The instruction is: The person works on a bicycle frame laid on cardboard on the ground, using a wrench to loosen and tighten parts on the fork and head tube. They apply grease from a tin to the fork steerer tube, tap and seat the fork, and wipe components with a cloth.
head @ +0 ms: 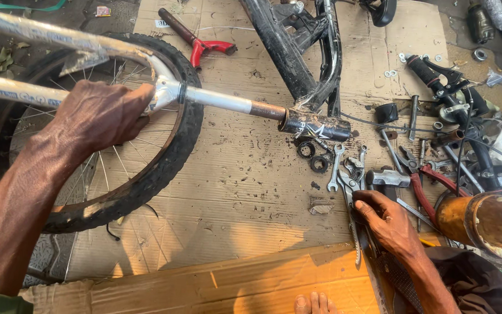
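Left hand (101,113) clamped on silver fork (164,93) above cardboard (245,192); right hand (386,220) closed on pliers (351,200) beside hammer (386,178).

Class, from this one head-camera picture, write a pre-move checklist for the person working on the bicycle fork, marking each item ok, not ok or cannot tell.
1. Left hand grips the silver fork at its crown: ok.
2. Steerer tube entered in the black frame's head tube: ok.
3. Right hand on a tool among the pile: ok; which tool, cannot tell.
4. Bearing rings lying within reach on the cardboard: ok.
5. Wheel clear of the fork: not ok, it lies beneath.
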